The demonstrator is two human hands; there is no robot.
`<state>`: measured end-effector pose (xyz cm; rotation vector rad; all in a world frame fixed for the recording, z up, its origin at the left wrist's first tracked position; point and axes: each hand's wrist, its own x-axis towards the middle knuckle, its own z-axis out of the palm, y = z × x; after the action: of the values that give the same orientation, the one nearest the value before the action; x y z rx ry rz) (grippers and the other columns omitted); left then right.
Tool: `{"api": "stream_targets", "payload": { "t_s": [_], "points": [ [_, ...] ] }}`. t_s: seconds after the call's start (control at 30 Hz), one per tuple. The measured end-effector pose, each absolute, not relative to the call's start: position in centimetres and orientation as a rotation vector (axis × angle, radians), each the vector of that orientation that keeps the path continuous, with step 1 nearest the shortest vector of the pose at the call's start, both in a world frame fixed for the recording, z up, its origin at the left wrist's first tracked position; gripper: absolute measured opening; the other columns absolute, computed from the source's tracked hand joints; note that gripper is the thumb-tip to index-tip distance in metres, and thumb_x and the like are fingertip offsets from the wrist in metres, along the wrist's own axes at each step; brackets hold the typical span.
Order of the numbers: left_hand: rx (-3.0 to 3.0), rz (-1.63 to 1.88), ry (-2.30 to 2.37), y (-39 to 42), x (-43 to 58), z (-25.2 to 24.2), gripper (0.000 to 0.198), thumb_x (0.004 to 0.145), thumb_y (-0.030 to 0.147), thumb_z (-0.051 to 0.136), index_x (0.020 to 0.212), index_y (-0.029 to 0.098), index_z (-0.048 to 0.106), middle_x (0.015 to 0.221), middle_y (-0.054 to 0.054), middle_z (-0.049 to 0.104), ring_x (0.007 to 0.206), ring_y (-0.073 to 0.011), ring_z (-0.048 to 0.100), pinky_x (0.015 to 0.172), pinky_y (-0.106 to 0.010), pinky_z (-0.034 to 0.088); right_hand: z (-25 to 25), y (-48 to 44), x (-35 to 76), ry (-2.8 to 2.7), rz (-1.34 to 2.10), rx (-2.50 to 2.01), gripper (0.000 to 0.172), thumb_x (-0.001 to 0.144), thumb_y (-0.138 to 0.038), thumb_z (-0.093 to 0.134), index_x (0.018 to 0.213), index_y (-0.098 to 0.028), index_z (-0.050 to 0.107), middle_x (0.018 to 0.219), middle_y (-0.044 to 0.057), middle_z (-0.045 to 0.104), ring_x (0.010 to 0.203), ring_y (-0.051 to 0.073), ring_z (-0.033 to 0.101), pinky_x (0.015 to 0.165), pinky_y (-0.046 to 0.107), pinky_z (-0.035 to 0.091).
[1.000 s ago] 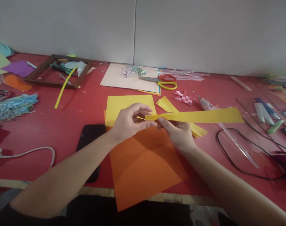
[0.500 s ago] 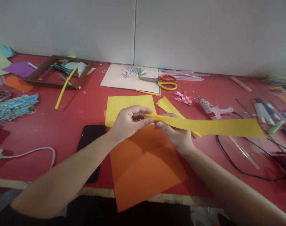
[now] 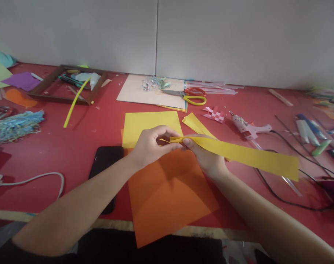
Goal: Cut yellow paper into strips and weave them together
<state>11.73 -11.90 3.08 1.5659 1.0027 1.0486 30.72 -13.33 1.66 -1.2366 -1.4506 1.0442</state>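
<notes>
Both hands grip one long yellow paper strip (image 3: 244, 154) above the table. My left hand (image 3: 156, 145) pinches its narrow, folded left end between thumb and fingers. Close beside it, my right hand (image 3: 207, 154) is closed on the strip, thumb on top, and the flat remainder extends to the right and sags. Beneath the hands lie an orange paper sheet (image 3: 172, 198) and a yellow paper sheet (image 3: 147, 121). More folded yellow strips (image 3: 197, 124) rest just behind my right hand, which partly hides them.
A black phone (image 3: 108, 161) lies under my left forearm. Scissors (image 3: 183, 94) rest on pale paper at the back. A pink glue gun (image 3: 249, 126) with its cord is on the right, and a brown frame (image 3: 62, 97) holding small tools on the left.
The free right end of the strip has swung down and toward me. My right thumb has moved onto the top of the fold; my left hand has barely shifted.
</notes>
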Motion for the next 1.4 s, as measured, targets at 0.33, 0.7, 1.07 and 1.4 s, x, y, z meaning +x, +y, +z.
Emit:
{"api": "stream_targets", "payload": {
  "t_s": [0.33,0.7,1.07,1.4],
  "points": [
    [1.434,0.995,1.026,-11.6,11.7,3.1,0.029,0.069,0.036,0.083,0.082,0.016,0.066,0.071,-0.001,0.068,0.062,-0.0114,0.063,0.055,-0.021,0.049,1.8,-13.8,30.4,-1.348,1.091,-1.251,0.022,0.082,-0.043,0.071,0.071,-0.025,0.076,0.068,-0.001,0.072,0.066,0.015,0.067,0.069,0.029,0.056],
    [1.396,0.978,1.024,-11.6,11.7,2.9,0.03,0.069,0.038,0.082,0.079,0.017,0.065,0.067,0.001,0.065,0.058,-0.0087,0.058,0.053,-0.02,0.044,1.2,-13.7,30.2,-1.229,1.102,-1.207,0.021,0.079,-0.041,0.076,0.068,-0.022,0.075,0.065,0.001,0.072,0.059,0.015,0.066,0.063,0.031,0.058],
    [1.429,1.05,0.976,-11.4,11.6,2.6,0.024,0.073,0.035,0.079,0.079,0.017,0.064,0.067,0.001,0.061,0.056,-0.0082,0.055,0.051,-0.021,0.042,1.7,-13.9,30.1,-1.265,1.128,-1.118,0.017,0.079,-0.037,0.075,0.075,-0.02,0.074,0.069,0.002,0.072,0.062,0.017,0.067,0.063,0.032,0.059],
    [1.509,0.98,0.849,-11.5,11.4,2.8,0.017,0.077,0.027,0.075,0.087,0.016,0.066,0.084,-0.004,0.07,0.076,-0.0132,0.067,0.067,-0.023,0.052,2.9,-14.4,29.6,-1.419,1.021,-1.262,0.024,0.078,-0.034,0.071,0.06,-0.019,0.066,0.057,0.002,0.065,0.053,0.015,0.061,0.051,0.029,0.052]
  ]
}}
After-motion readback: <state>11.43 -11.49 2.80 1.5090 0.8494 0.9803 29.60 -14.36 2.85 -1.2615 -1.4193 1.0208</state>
